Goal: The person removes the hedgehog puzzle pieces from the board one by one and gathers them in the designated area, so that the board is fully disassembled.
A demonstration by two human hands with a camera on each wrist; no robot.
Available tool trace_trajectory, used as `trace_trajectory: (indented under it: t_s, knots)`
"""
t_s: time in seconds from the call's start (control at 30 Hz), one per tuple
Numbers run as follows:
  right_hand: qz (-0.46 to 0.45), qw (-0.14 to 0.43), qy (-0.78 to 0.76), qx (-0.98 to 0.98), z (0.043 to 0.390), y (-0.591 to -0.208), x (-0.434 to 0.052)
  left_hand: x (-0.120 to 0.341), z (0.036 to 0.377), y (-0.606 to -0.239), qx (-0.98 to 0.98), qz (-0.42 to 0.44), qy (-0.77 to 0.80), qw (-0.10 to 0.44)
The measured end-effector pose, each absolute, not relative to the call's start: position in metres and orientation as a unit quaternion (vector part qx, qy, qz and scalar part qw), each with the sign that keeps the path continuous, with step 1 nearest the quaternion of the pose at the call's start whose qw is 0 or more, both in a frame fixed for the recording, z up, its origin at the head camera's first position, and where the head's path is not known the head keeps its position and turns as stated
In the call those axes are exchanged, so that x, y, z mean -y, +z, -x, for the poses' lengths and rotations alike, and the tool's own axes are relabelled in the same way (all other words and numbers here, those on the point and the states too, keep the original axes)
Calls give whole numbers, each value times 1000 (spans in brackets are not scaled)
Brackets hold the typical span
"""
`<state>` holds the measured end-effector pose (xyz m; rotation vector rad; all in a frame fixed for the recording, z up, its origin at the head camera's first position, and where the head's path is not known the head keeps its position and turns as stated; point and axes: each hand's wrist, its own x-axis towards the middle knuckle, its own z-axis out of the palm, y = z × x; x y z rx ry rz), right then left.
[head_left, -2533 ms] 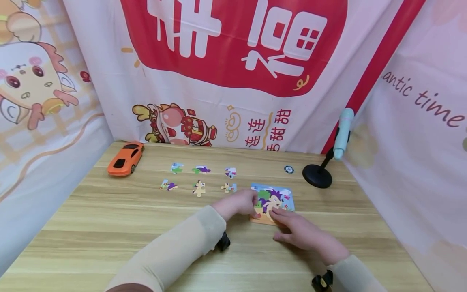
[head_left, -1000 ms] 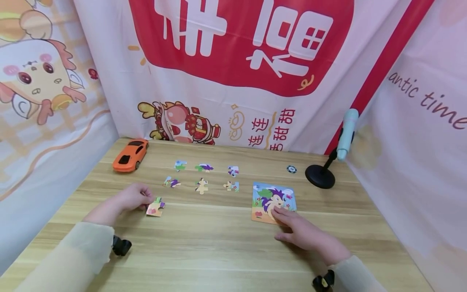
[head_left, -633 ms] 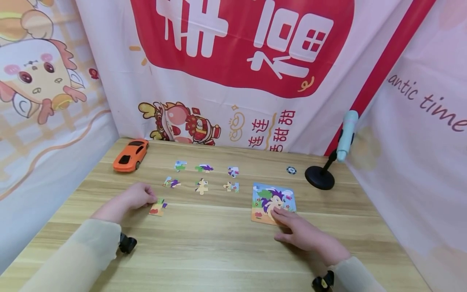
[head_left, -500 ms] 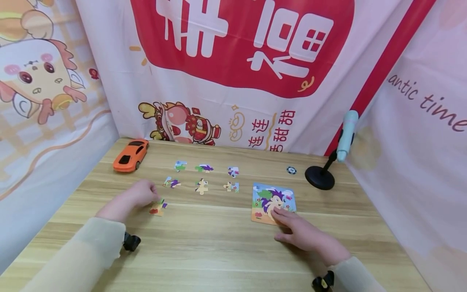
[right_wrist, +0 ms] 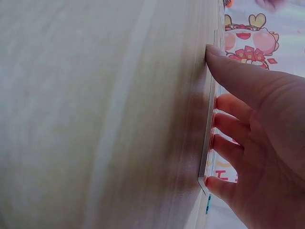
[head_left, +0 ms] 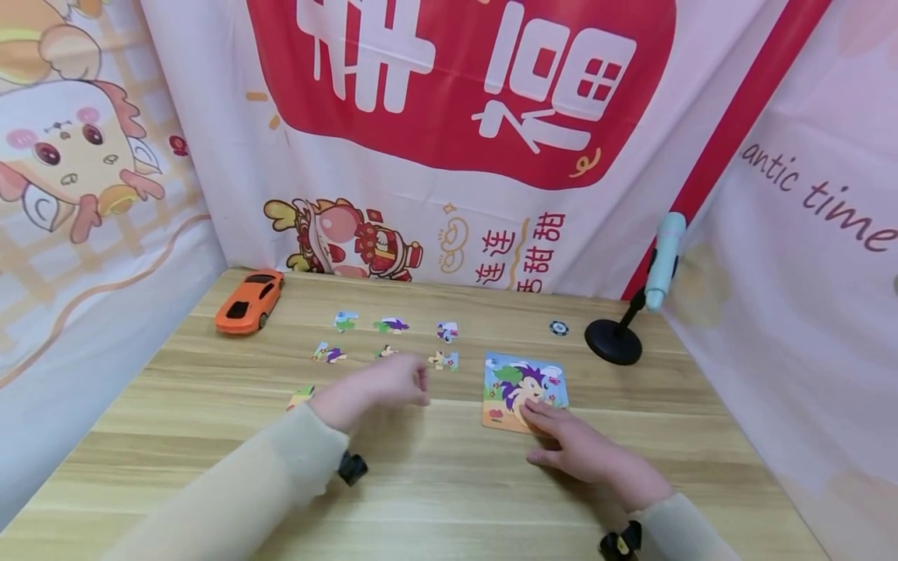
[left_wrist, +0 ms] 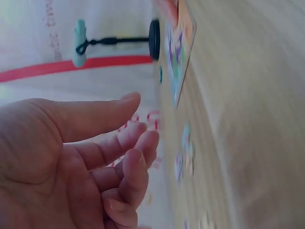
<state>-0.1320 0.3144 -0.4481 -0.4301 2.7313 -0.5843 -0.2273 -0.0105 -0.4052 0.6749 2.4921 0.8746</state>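
Observation:
My left hand [head_left: 382,382] is raised over the middle of the table, just in front of the loose puzzle pieces. In the left wrist view its fingers [left_wrist: 136,169] are loosely curled, with nothing held between them and the thumb. A corner puzzle piece [head_left: 300,396] in green and orange lies left of it, partly covered by the wrist. My right hand [head_left: 578,448] rests its fingertips on the lower right of a square hedgehog puzzle [head_left: 508,374], thumb on the table. The right wrist view shows those fingers [right_wrist: 228,148] spread along the puzzle's edge.
Several loose puzzle pieces lie in two rows, including a purple and green piece [head_left: 391,325] and a cream one [head_left: 442,359]. An orange toy car [head_left: 249,302] sits back left. A small round chip [head_left: 558,328] lies near a black stand [head_left: 613,341] holding a pale-blue pen-shaped object [head_left: 665,261].
My left hand carried a corner piece from the hedgehog puzzle to the table's left side, let go of it there, then swung back rightward. The right hand stayed on the puzzle.

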Motion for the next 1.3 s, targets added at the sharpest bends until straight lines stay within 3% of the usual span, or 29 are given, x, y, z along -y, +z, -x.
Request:
trace_trajectory:
  t_s: [0.3, 0.53, 1.17, 1.3]
  knots:
    - [172, 146, -206, -952, 133, -451, -319, -82, 220, -424, -880, -294, 314, 200]
    - [192, 137, -221, -946, 135, -452, -320, -122, 220, -438, -894, -319, 259, 182]
    - [209, 124, -265, -933, 140, -455, -326, -146, 226, -455, -901, -291, 259, 189]
    - [157, 119, -315, -929, 151, -451, -330, -145, 226, -457, -898, -291, 271, 187]
